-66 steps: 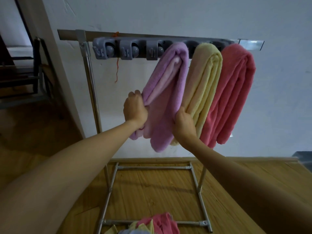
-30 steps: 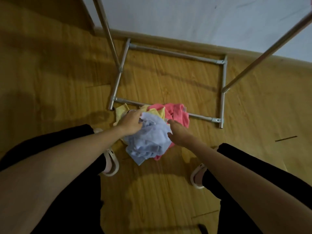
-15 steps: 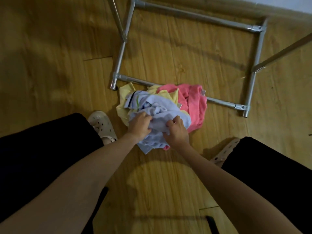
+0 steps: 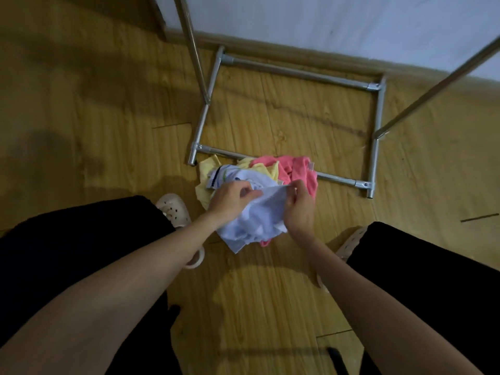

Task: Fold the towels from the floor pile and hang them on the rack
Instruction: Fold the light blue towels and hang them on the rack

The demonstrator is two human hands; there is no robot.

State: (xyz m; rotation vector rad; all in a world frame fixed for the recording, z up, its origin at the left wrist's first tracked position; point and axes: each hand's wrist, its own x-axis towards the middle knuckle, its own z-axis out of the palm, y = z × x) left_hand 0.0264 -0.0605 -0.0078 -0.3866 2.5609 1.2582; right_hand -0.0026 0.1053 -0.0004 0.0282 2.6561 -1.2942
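Observation:
A crumpled pale blue towel (image 4: 259, 215) lies on top of the floor pile, partly lifted. My left hand (image 4: 231, 197) grips its upper edge with curled fingers. My right hand (image 4: 299, 205) pinches the same edge a little to the right. Under it lie a yellow towel (image 4: 209, 165) and a pink towel (image 4: 296, 169). Only the rack's metal base frame (image 4: 374, 152) and two uprights show; its top bar is out of view.
The pile lies against the front bar of the rack base on the wooden floor (image 4: 257, 293). My legs in black and light sandals (image 4: 173, 209) flank the pile. The white wall (image 4: 324, 20) and skirting run behind the rack.
The view dropped from the rack, where I touched a hung purple towel, to the floor pile. Both hands took hold of the pale blue towel and now pull its edge up.

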